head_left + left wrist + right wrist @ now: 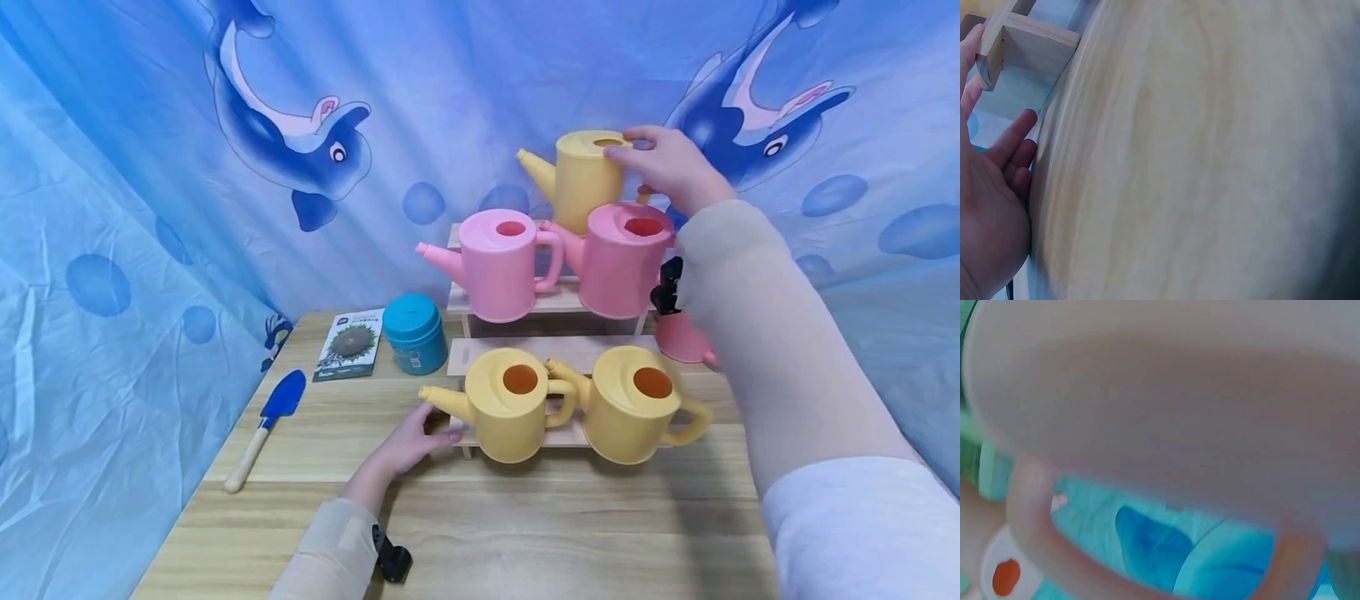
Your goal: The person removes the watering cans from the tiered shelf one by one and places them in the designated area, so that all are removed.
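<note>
With our right hand (667, 167) we pinch the yellow watering can (588, 179) at the wooden rack's (573, 346) top; our left hand (408, 437), loosely spread, touches its lower end. Only the left wrist view shows us the curled lower fingers (1025, 122); only the right, a blurred handle loop (1038, 519).

Yel. watering cans (588, 179): 3. Pink watering cans (498, 267): 2, plus 1 pink pc. (678, 337) mostly hid., kind unclear. So 5 cans for sure, max. 6 incl. that one. Wooden stand (555, 354): 1, no. of tiers hard to tell. Trowel (282, 397): 1. Flower-print pkt. (351, 343): 1. Teal jar (414, 335): 1. Desk (540, 533): 1. Blk. wrist devices (392, 560): 2. Lg. printed dolphins (262, 142): 2.
</note>
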### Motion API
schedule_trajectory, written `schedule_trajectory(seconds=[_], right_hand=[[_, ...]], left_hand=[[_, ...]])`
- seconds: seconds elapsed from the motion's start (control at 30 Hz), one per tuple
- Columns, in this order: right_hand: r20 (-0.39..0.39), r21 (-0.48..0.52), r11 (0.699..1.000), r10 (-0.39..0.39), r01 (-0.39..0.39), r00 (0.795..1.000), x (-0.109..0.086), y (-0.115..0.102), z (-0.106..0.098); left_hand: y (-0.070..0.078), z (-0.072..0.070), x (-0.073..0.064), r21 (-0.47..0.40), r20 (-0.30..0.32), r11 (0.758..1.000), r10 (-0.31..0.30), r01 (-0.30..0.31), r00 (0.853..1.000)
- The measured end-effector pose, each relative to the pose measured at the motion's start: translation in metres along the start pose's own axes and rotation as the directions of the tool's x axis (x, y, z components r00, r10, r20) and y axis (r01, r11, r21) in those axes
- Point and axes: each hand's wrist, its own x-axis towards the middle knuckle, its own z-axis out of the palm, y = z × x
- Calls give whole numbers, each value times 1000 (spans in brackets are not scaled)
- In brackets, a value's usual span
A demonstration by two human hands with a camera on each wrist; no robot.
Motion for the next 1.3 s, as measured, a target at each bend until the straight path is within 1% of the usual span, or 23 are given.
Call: schedule_trajectory(seconds=[0.1, 0.3, 0.43, 0.53, 0.67, 0.83, 1.0, 1.1, 1.23, 1.3], right_hand=[[1, -1, 1000, 6, -6, 1000, -2, 10, -9], [7, -1, 1000, -14, 14, 1000, -8, 24, -23], [8, -8, 999, -33, 33, 999, -8, 27, -23], [-5, 8, 1000, -24, 24, 1000, -6, 29, -20], [-30, 68, 998, 10, -8, 1000, -5, 33, -16], [-56, 134, 991, 30, -23, 998, -4, 37, -14], [-74, 194, 980, 55, -40, 996, -5, 44, -12], [-92, 224, 974, 59, -37, 994, -6, 48, -9], [-114, 289, 957, 54, -19, 992, -5, 53, -7], [-131, 337, 941, 57, -9, 990, -4, 55, -6]], left_hand=[[-1, 1, -1, 8, -8, 1000, -12, 12, 1000], [-1, 2, -2, 13, -17, 1000, -13, 14, 1000], [-1, 2, -4, 20, -22, 1000, -8, 9, 1000], [-1, 3, -5, 27, -25, 1000, -4, 4, 1000], [-2, 3, -5, 18, -19, 1000, 3, -3, 1000], [-2, 3, -2, -9, -7, 999, 31, -31, 999], [-1, 3, -1, 3, -9, 999, 36, -36, 999], [-1, 3, -2, 7, -9, 999, 37, -37, 999], [0, 3, -3, 0, -13, 1000, 30, -30, 999], [0, 3, -3, 6, -16, 1000, 29, -29, 999]])
